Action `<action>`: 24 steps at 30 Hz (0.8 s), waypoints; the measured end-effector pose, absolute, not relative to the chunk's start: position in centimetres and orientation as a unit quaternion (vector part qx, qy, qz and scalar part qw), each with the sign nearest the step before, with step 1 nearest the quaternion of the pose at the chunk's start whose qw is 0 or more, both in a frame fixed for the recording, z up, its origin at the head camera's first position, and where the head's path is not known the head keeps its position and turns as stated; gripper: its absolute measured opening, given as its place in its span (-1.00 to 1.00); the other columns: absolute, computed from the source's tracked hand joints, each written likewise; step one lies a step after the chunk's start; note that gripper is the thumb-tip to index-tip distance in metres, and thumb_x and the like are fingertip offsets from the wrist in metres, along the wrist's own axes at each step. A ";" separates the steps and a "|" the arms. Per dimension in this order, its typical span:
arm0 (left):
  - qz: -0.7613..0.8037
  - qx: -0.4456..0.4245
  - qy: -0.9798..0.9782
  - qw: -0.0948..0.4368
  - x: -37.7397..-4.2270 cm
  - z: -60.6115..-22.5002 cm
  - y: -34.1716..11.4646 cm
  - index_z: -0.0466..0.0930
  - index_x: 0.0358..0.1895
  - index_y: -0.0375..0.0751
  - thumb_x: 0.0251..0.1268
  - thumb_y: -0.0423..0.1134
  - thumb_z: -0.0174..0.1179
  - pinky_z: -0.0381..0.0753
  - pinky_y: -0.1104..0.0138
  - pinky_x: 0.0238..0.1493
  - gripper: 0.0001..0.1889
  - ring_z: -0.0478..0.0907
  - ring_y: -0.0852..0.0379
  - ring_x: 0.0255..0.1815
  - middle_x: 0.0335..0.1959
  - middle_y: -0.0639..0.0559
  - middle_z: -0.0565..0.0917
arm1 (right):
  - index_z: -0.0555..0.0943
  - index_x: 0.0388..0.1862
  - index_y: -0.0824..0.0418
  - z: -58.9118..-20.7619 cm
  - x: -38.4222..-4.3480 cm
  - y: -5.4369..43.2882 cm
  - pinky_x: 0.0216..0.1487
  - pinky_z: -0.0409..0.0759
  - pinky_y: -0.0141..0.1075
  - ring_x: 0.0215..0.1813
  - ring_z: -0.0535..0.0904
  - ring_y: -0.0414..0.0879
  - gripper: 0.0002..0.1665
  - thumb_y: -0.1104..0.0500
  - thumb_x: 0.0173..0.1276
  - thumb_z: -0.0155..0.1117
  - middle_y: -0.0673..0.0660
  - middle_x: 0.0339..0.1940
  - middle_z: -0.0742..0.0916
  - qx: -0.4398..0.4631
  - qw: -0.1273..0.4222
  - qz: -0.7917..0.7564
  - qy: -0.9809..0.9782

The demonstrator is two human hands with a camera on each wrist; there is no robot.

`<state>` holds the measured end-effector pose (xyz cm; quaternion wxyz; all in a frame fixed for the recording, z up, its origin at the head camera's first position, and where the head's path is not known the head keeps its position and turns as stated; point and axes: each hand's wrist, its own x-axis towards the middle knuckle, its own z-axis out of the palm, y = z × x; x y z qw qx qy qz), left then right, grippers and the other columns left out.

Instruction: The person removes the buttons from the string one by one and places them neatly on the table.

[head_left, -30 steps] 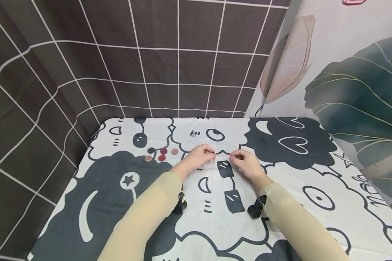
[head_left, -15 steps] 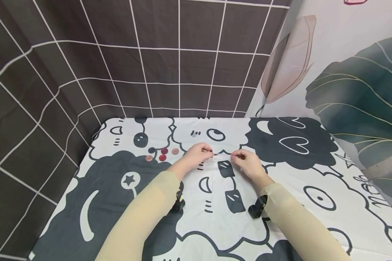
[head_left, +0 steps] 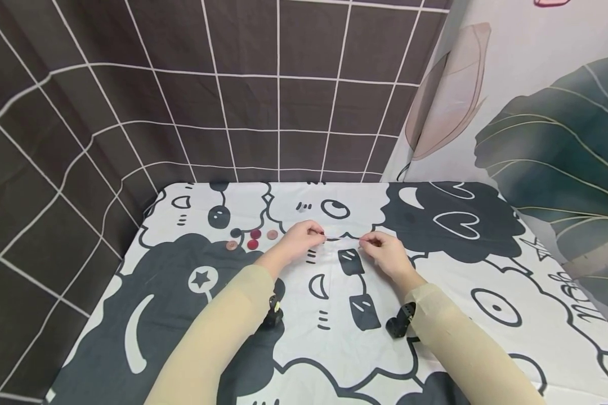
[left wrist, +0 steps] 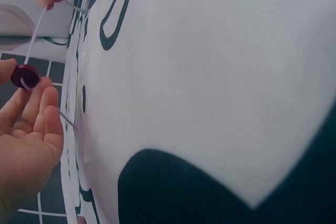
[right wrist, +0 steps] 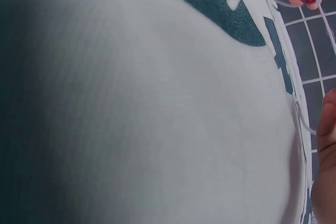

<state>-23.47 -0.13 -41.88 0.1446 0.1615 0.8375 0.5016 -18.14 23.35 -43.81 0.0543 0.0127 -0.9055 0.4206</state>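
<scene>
My left hand [head_left: 301, 243] pinches a dark red button [left wrist: 25, 76] between thumb and fingers. A pale string [left wrist: 34, 38] passes through the button and runs to my right hand [head_left: 385, 253]. The fingertips of that right hand pinch the string; in the left wrist view a small dark patch shows between them, too unclear to name. Loose string ends hang below both hands. In the right wrist view the button and left fingers appear at the top right, while most of my right hand is cut off by the edge.
Left of my left hand, several loose buttons lie on the patterned cloth: a red one [head_left: 253, 244], a dark red one [head_left: 255, 233], tan ones [head_left: 272, 234] and a dark one [head_left: 235, 232]. A dark grid curtain [head_left: 248, 107] hangs behind the table.
My left hand has moved slightly left with the button, away from the right hand. The gap between the hands has widened, with more string showing. The right hand has barely moved.
</scene>
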 end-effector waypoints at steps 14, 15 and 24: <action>0.503 0.136 0.841 0.146 -23.9 -42.3 -1.6 0.56 -0.06 -0.17 0.20 -0.19 0.22 0.23 0.13 0.22 -0.74 0.51 0.14 -0.19 -0.24 0.07 0.62 | 0.65 -0.19 0.17 -43.8 -18.2 23.3 -0.36 0.44 -0.26 -0.41 0.48 -0.07 -0.80 0.10 0.30 0.21 0.03 -0.47 0.64 0.002 0.051 0.407 -0.912; 0.499 0.134 0.844 0.142 -24.0 -42.3 -1.8 0.56 -0.07 -0.16 0.20 -0.18 0.23 0.07 0.06 0.30 -0.74 0.51 0.14 -0.20 -0.25 0.08 0.63 | 0.65 -0.19 0.17 -43.8 -18.2 23.3 -0.36 0.44 -0.26 -0.41 0.48 -0.07 -0.80 0.10 0.30 0.21 0.03 -0.48 0.64 0.002 0.051 0.407 -0.912; 0.475 0.130 0.861 0.127 -23.8 -41.9 -2.5 0.57 -0.12 -0.10 0.18 -0.13 0.24 -0.37 -0.11 0.30 -0.77 0.53 0.15 -0.29 -0.36 0.13 0.63 | 0.64 -0.19 0.19 -43.8 -18.4 23.2 -0.39 0.44 -0.28 -0.41 0.48 -0.07 -0.78 0.08 0.30 0.20 0.04 -0.47 0.63 0.003 0.054 0.410 -0.911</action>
